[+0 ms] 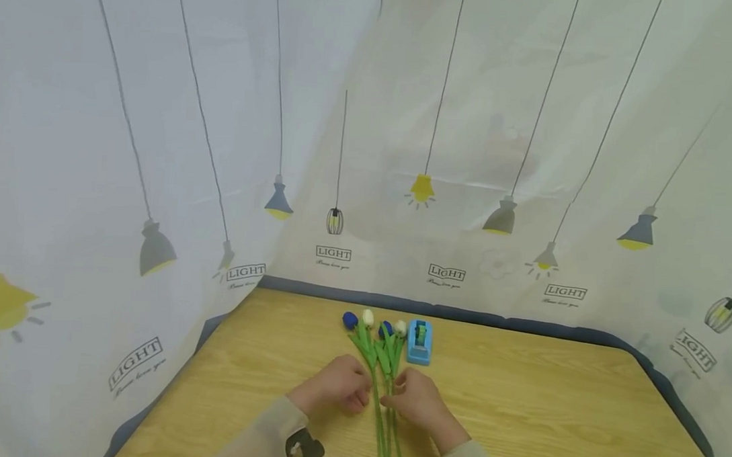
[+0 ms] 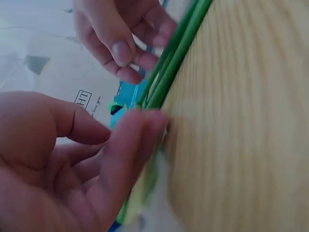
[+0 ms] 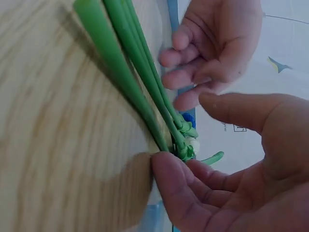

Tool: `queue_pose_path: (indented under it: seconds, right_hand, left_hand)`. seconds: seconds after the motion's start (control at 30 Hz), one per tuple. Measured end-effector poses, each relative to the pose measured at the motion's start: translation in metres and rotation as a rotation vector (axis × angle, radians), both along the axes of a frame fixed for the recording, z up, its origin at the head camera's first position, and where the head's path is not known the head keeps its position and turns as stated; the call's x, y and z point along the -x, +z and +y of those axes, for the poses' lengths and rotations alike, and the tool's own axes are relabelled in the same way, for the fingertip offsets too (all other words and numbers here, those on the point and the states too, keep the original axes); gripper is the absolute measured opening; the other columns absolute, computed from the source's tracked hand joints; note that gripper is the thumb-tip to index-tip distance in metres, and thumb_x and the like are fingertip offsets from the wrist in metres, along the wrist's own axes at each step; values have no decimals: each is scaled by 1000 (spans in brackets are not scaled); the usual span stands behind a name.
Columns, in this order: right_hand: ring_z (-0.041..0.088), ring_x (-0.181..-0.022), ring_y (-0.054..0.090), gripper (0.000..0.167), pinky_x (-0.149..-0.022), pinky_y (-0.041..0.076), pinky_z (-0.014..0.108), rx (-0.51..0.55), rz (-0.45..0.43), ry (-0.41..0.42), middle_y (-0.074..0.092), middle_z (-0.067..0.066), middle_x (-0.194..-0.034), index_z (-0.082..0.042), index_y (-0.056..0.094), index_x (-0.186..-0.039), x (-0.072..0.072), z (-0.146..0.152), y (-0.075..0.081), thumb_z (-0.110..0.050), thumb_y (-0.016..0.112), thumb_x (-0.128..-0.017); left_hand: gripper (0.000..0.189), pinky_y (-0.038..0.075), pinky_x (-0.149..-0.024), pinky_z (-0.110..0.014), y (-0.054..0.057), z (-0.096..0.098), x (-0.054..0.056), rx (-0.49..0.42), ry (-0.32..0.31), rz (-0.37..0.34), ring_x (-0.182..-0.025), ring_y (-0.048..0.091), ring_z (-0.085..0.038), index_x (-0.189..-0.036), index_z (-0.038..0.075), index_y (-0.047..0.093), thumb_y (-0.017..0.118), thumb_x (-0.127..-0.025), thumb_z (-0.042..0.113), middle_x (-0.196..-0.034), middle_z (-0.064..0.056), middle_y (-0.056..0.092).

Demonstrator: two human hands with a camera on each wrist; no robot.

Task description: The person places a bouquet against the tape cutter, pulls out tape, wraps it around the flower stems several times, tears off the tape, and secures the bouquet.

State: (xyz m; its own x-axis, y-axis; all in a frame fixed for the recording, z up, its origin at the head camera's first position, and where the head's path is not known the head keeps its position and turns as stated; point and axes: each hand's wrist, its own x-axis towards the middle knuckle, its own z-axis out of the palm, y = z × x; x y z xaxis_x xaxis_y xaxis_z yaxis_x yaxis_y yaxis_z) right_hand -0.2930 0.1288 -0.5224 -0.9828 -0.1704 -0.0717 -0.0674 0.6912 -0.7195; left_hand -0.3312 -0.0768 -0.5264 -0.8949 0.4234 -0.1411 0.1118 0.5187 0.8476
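Observation:
Several artificial tulips lie side by side on the wooden table, with blue heads (image 1: 350, 320) and white heads (image 1: 368, 318) pointing away from me. Their long green stems (image 3: 125, 87) run back toward me between my hands. My left hand (image 1: 342, 384) is at the left of the stems, its fingers loosely bent and the fingertips right at them in the left wrist view. On the other side is my right hand (image 1: 419, 400). Its thumb stands apart from its fingers, and the fingertips (image 3: 169, 169) are beside the stems near the leaves (image 1: 366, 349).
A blue tape dispenser (image 1: 419, 345) stands just right of the flower heads. The wooden table (image 1: 529, 402) extends to both sides. A pale curtain (image 1: 380, 155) printed with hanging lamps surrounds its back and sides.

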Motion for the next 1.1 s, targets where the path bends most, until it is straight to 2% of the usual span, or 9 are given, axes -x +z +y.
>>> queue_pose_path:
  seconds: [0.1, 0.17, 0.27, 0.37, 0.53, 0.7, 0.83, 1.0, 1.1]
  right_hand:
    - [15, -65, 54, 40, -58, 50, 32, -42, -5, 2, 62, 4, -77, -1, 63, -86, -5, -5, 2, -32, 89, -83]
    - [14, -60, 48, 43, -53, 43, 28, -56, -13, 22, 55, 0, -69, -6, 59, -78, -9, -8, 3, -35, 90, -80]
    - [15, -59, 49, 44, -51, 40, 27, -54, -21, 52, 54, 0, -68, -9, 56, -77, -14, -11, 3, -35, 91, -78]
    - [16, -62, 52, 43, -52, 42, 27, -53, -31, 65, 57, 2, -72, -8, 57, -80, -17, -12, 3, -33, 92, -77]
    - [16, -59, 49, 43, -51, 40, 27, -57, -18, 91, 55, -1, -67, -9, 57, -74, -19, -11, 0, -30, 94, -74]
    - [14, -57, 43, 46, -51, 36, 26, -96, -3, 116, 45, -6, -61, -13, 52, -66, -18, -10, -2, -26, 97, -71]
    - [15, -60, 42, 47, -53, 34, 26, -133, 2, 119, 44, -6, -62, -13, 52, -66, -15, -9, -1, -21, 98, -69]
    - [19, -69, 52, 38, -58, 43, 29, -153, -21, 91, 58, 2, -76, -6, 61, -81, -12, -7, 2, -13, 96, -69]
    - [20, -69, 56, 34, -58, 47, 30, -172, -21, 71, 61, 4, -78, -4, 63, -85, -12, -6, 3, -8, 93, -68]
  left_hand:
    - [15, 61, -65, -29, 6, -2, 11, 217, 22, 294, -68, 67, -11, -96, 2, 79, 66, -93, 9, -85, -6, 78]
    - [17, 61, -74, -32, 11, -2, 20, 365, -6, 485, -78, 68, -14, -103, 6, 80, 72, -88, 10, -93, -4, 78]
    - [28, 61, -91, -36, 17, 1, 34, 505, -124, 677, -98, 70, -18, -114, 14, 79, 82, -86, 14, -106, 1, 78]
    - [31, 58, -102, -38, 18, 6, 45, 571, -280, 781, -112, 68, -19, -117, 20, 78, 86, -88, 19, -116, 3, 75]
    - [42, 48, -120, -37, 14, 15, 53, 647, -467, 829, -137, 60, -18, -130, 26, 74, 83, -91, 14, -138, 5, 70]
    - [70, 42, -126, -37, 8, 22, 52, 671, -546, 772, -146, 54, -15, -143, 31, 66, 72, -88, -13, -153, 8, 61]
    - [65, 45, -123, -35, 10, 27, 49, 698, -557, 772, -142, 58, -15, -136, 33, 70, 73, -87, -11, -149, 10, 64]
    - [34, 54, -109, -27, 15, 33, 48, 752, -511, 810, -120, 68, -10, -119, 34, 79, 80, -93, 11, -125, 14, 75]
    - [27, 57, -98, -26, 18, 34, 49, 793, -482, 816, -107, 68, -9, -114, 35, 81, 80, -94, 16, -113, 15, 77]
